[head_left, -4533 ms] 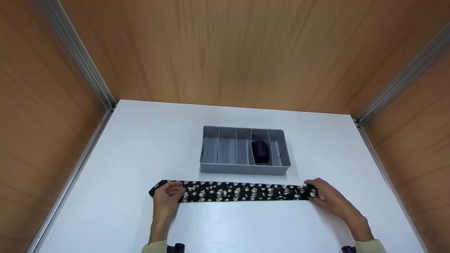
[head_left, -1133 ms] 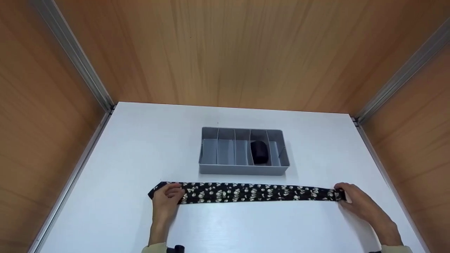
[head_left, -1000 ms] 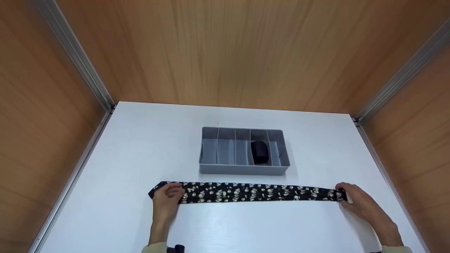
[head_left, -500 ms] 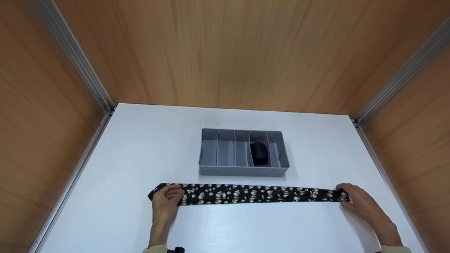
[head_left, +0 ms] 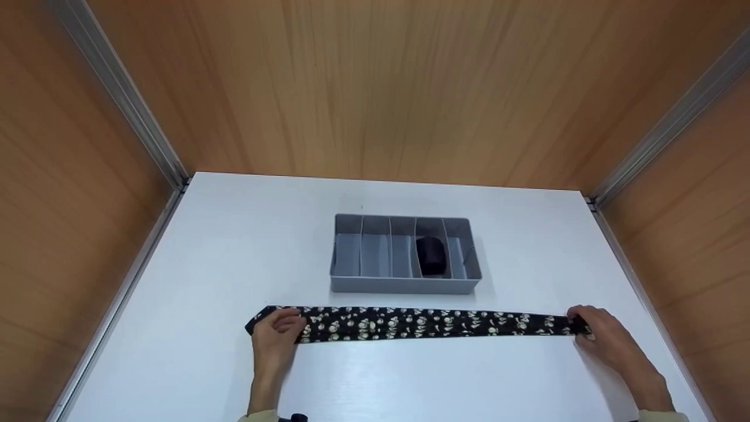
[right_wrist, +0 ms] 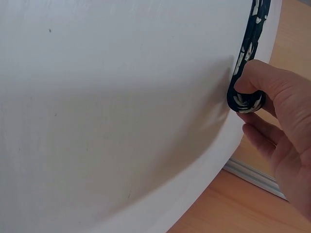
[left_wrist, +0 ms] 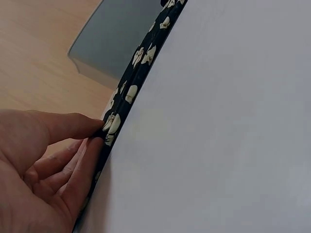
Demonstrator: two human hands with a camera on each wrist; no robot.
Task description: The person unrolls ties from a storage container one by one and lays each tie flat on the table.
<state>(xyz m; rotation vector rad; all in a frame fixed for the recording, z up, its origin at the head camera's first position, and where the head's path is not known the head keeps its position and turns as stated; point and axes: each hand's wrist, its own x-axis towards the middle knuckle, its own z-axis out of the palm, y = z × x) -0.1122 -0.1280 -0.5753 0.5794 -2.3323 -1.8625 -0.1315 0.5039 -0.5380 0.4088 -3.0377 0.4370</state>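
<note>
Black fabric strip [head_left: 410,324], long, pale-printed and pointed at one end, lies across the white tabletop [head_left: 351,381] in front of the grey five-compartment box [head_left: 404,285]. We see the right hand [head_left: 605,335] farther out than seconds ago, the left hand [head_left: 275,334] unmoved, so we judge more length is now spread. Left thumb and fingers pinch it near the point; right ones grip the curled end.

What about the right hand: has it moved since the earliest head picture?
Yes: the right hand has moved rightward, farther from the gray divided tray in the head view.
</note>
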